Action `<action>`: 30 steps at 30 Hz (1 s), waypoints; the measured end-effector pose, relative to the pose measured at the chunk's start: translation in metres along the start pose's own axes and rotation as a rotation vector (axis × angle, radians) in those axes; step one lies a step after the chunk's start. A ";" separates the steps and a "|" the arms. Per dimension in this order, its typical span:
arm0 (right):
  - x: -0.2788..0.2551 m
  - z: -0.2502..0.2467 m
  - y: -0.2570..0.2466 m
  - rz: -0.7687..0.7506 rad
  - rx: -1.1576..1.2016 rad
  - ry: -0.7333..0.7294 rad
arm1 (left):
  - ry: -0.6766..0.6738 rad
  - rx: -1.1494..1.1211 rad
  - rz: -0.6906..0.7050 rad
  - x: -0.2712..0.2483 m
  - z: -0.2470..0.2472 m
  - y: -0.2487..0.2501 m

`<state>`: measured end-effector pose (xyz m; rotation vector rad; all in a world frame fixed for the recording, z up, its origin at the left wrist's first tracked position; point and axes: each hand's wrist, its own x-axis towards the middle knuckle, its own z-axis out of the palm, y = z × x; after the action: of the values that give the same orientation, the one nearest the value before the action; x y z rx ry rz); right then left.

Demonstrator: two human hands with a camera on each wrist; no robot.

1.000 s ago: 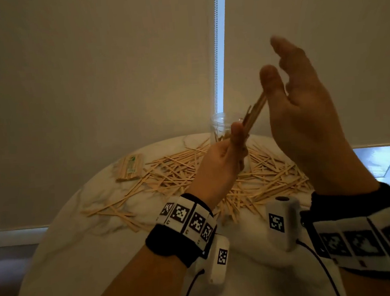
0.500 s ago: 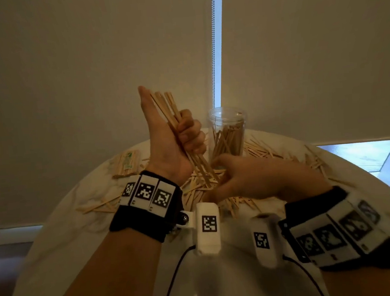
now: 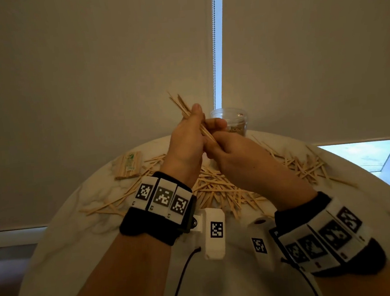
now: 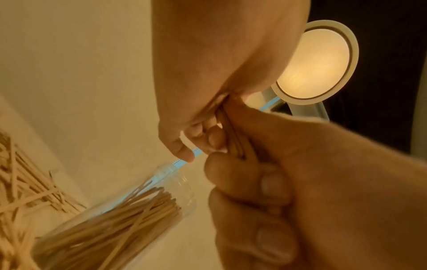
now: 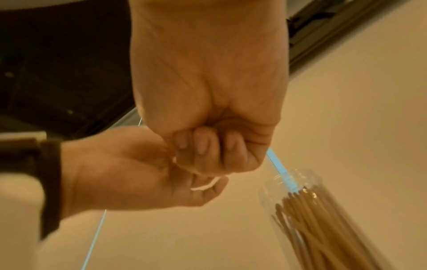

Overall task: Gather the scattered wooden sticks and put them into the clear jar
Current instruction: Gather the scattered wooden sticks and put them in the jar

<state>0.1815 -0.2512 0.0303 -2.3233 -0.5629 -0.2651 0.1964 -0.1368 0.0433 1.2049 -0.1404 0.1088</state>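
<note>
- Left hand (image 3: 186, 139) fingers grip a stick bundle (image 3: 187, 113); right hand (image 3: 234, 154) fingers pinch its lower end.
- Clear jar (image 3: 234, 120), part-filled, at tabletop (image 3: 79, 227) far edge.
- Loose sticks (image 3: 227, 189) mid-tabletop.

- No word, number or brand name can be read in any view.
- Wristbands (image 3: 163, 197): black-and-white square code markers stand in a row on the white blocks of each band, left one at about 8 o'clock of the head view, right one (image 3: 322, 238) at 4 o'clock; they are patterns, not letters.
- Wrist cameras (image 3: 215, 230): each white housing bears one such square marker, near 6 o'clock.
- Bundle of sticks (image 3: 128, 165): a wrapper with a green print, at 10 o'clock on the table (image 3: 62, 228); the print is too small to read.
</note>
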 end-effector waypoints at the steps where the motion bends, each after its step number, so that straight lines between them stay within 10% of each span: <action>1: 0.000 0.000 0.001 -0.014 -0.045 0.002 | -0.010 0.007 -0.017 0.000 -0.001 0.000; 12: -0.006 -0.015 -0.006 -0.018 -0.166 -0.289 | 0.014 -0.091 -0.020 0.006 -0.032 0.025; 18: -0.002 -0.017 0.002 0.085 -0.349 -0.106 | -0.052 0.282 -0.014 0.001 -0.017 0.019; 23: -0.002 -0.021 0.012 0.156 -0.362 -0.087 | 0.191 0.286 0.149 0.009 -0.025 0.013; 30: 0.001 -0.023 0.011 0.095 -0.422 -0.012 | -0.088 0.519 -0.019 -0.001 -0.009 0.003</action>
<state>0.1873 -0.2736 0.0403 -2.7510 -0.4307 -0.3523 0.1957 -0.1269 0.0427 1.7300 -0.1841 0.0768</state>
